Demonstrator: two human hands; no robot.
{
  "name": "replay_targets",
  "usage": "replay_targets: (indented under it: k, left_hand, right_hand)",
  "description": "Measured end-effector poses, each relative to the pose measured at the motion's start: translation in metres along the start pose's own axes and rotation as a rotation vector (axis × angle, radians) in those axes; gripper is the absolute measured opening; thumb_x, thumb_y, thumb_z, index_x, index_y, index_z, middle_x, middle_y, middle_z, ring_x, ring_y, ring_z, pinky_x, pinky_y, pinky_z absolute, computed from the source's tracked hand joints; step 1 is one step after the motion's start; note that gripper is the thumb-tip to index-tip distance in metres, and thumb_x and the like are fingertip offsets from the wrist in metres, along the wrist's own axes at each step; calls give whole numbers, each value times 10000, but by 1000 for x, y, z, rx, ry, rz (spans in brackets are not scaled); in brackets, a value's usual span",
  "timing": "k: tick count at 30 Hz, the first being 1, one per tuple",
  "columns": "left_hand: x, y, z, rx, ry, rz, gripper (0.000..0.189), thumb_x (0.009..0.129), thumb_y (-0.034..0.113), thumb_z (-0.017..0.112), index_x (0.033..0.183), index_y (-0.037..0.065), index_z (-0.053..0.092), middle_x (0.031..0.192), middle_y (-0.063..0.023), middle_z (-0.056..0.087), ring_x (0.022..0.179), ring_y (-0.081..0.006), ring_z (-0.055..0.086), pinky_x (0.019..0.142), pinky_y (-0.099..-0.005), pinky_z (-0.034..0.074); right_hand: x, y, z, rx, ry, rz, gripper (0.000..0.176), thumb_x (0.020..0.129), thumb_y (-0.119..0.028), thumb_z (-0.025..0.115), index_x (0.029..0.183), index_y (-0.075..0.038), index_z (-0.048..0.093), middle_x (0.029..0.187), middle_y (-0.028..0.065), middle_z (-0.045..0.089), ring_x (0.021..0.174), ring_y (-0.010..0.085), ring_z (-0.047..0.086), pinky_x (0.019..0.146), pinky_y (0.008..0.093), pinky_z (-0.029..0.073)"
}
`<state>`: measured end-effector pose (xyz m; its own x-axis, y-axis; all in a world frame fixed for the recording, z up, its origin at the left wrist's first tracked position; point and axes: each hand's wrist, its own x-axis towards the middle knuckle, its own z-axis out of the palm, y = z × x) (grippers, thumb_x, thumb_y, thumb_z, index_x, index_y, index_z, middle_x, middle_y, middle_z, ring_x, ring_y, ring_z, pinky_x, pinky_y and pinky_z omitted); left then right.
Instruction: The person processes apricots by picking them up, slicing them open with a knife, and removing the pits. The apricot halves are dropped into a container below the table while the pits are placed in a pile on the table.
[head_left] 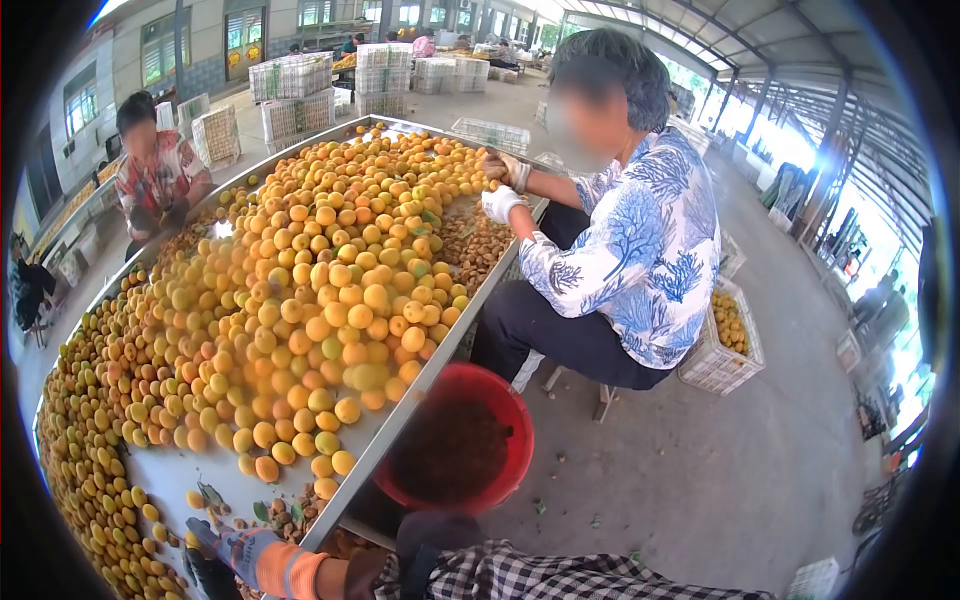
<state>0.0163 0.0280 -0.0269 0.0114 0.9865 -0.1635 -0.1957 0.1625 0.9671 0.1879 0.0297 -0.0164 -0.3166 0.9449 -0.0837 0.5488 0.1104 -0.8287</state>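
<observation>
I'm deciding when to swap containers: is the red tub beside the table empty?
The red tub is not empty: dark brown contents show inside, below its rim; depth unclear.

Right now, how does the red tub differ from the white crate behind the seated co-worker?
The red tub is round; the white crate is boxy. The tub's walls look solid, the crate's slotted. The tub holds something dark brown, too unclear to identify; the crate holds yellow-orange fruit. Both are open-topped.
</observation>
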Motion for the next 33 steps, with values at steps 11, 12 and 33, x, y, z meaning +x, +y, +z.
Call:
replay_targets:
  k: [11, 12, 33]
  left_hand:
    - [-14, 14, 13, 32, 20, 38, 365, 968, 240, 484, 1228, -9, 541, 1056, -65, 610, 898, -174, 559, 735, -271, 441]
    - [-15, 16, 14, -14, 8, 40, 364, 967, 240, 482, 1225, -9, 543, 1048, -66, 612, 889, -174, 560, 720, -270, 439]
    - [-15, 31, 11, 228, -118, 238, 427, 879, 44, 533, 1297, -15, 468, 1170, -105, 576, 923, -178, 635, 785, -291, 528]
  right_hand:
    - [1, -12, -19, 81, -90, 64, 511, 871, -147, 533, 1343, -13, 390, 1050, 162, 642, 906, 237, 650, 754, 339, 505]
    - [1, -13, -20, 87, -96, 68, 513, 871, -148, 533, 1345, -13, 388, 1049, 161, 642, 905, 233, 651, 753, 337, 505]
    - [-28, -23, -62, 765, -227, -54, 450, 866, -69, 592, 1304, -77, 490, 920, -5, 602, 770, 64, 527, 653, 223, 453]
